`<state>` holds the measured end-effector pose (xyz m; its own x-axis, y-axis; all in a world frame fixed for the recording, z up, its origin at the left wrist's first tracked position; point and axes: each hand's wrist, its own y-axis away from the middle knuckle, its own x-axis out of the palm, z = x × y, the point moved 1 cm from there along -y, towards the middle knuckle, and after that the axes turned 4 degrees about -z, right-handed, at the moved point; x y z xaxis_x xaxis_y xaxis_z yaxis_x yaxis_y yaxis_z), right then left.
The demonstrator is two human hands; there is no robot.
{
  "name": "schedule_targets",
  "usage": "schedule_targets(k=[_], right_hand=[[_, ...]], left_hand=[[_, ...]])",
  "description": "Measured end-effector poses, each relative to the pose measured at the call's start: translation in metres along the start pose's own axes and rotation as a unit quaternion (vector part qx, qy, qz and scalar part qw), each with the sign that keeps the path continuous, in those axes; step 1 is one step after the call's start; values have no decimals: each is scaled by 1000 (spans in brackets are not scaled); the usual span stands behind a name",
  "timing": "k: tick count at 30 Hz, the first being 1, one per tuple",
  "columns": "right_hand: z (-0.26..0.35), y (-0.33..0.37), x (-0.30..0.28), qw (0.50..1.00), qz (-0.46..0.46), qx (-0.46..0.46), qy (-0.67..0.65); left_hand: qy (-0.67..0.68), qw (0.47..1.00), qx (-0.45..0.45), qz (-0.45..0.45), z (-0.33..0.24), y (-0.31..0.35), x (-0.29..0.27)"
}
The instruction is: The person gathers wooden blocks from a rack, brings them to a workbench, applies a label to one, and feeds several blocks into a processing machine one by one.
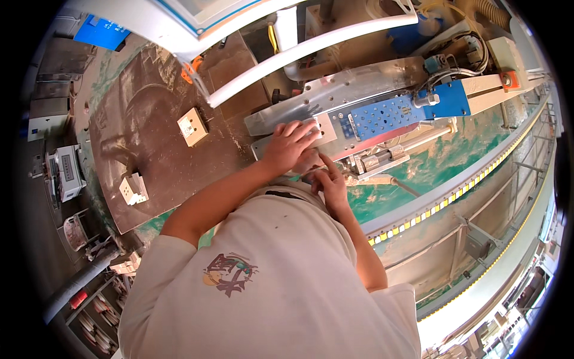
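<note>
Metal machine bed (365, 84) runs from centre toward upper right, bearing a blue perforated plate (385, 118). The person's left hand (289, 145), fingers slightly spread, lies over its left end, fingertips at a pale piece (326, 129) above centre. Right hand (329, 184), index finger extended, is just below; whether it pinches anything cannot be told.

White lettering marks the blue panel (94, 33) at the upper left, too small to read surely. A dark print (229, 273) on the pale shirt (287, 287) shows no legible word. Nothing else can be read.
</note>
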<state>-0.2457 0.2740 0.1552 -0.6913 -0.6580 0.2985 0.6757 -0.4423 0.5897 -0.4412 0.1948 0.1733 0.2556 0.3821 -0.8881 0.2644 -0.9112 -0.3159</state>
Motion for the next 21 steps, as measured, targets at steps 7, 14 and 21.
schedule_targets(k=[7, 14, 21], right_hand=[[-3, 2, 61, 999, 16, 14, -44], [-15, -3, 95, 993, -44, -39, -106], [-19, 1, 110, 994, -39, -34, -100]], left_hand=[[135, 987, -42, -71, 23, 28, -30], [37, 960, -221, -170, 97, 130, -102], [-77, 913, -364, -168, 162, 167, -125]])
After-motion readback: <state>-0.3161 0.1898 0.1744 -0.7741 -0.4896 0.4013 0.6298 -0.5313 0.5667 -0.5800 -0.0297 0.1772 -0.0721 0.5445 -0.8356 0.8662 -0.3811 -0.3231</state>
